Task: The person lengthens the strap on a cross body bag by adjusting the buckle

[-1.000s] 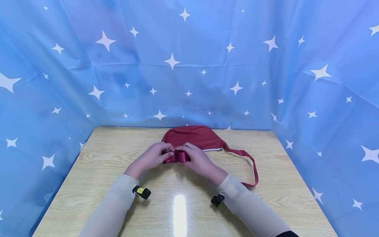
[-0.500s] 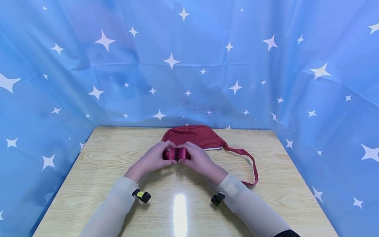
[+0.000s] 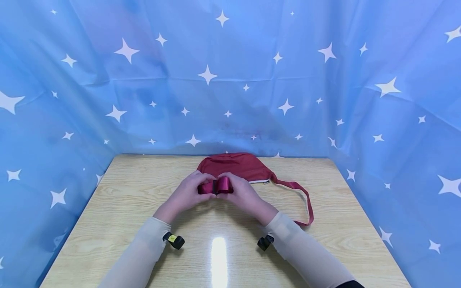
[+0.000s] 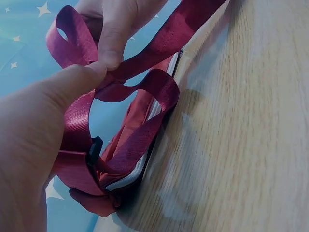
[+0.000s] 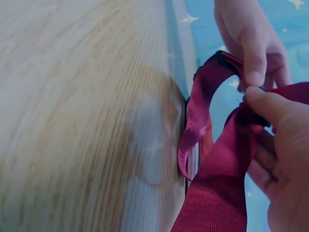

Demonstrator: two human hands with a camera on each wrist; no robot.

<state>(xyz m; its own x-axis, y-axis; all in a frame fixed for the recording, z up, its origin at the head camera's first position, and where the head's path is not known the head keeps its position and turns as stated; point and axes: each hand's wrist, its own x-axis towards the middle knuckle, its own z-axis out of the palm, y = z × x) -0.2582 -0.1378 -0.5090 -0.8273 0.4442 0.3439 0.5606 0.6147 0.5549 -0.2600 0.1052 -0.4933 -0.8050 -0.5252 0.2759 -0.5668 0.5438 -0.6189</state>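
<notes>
A dark red waist bag (image 3: 234, 164) lies at the back of the table, its white zip facing the near side. Just in front of it, both hands hold its shiny red strap (image 3: 224, 185), which is folded into loops. The left hand (image 3: 185, 194) pinches the webbing between thumb and fingers, and the right hand (image 3: 246, 196) pinches it from the other side, thumb tips almost meeting. Below the left thumb, a black slider (image 4: 94, 152) sits on the webbing. A small dark part at the pinch point is mostly covered by the fingers in the right wrist view.
The rest of the strap (image 3: 307, 200) curves over the wooden table (image 3: 144, 180) to the right and passes under the right forearm. A blue curtain (image 3: 216, 100) with white stars stands behind and on both sides. Each wrist wears a small black camera (image 3: 176, 242).
Since a second ago, both thumbs have spread away from the fingers, and the folded strap stands more upright between the hands. The bag stays in place.
</notes>
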